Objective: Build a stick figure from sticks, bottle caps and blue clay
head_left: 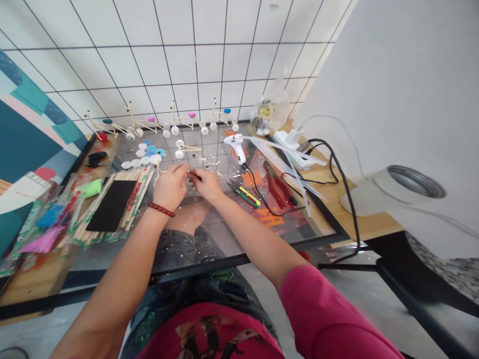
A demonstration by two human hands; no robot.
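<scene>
My left hand (170, 185) and my right hand (205, 183) meet over the glass table (224, 234), fingers pinched together. Between them runs a thin wooden stick (189, 172) that both hands grip; its ends are hard to make out. Just beyond my fingers lie small wood offcuts (211, 163) and a stick-and-cap piece (184, 148) with white wheels. A cluster of white and blue bottle caps (145, 153) lies to the left of it. A red bead bracelet (160, 209) circles my left wrist.
Several stick models with coloured caps (164, 123) line the tiled wall. A white glue gun (235, 146), red pliers (277, 188), a green-yellow cutter (247, 196) and black cables (337, 174) lie to the right. Chopstick packs with a black pad (112, 204) lie to the left.
</scene>
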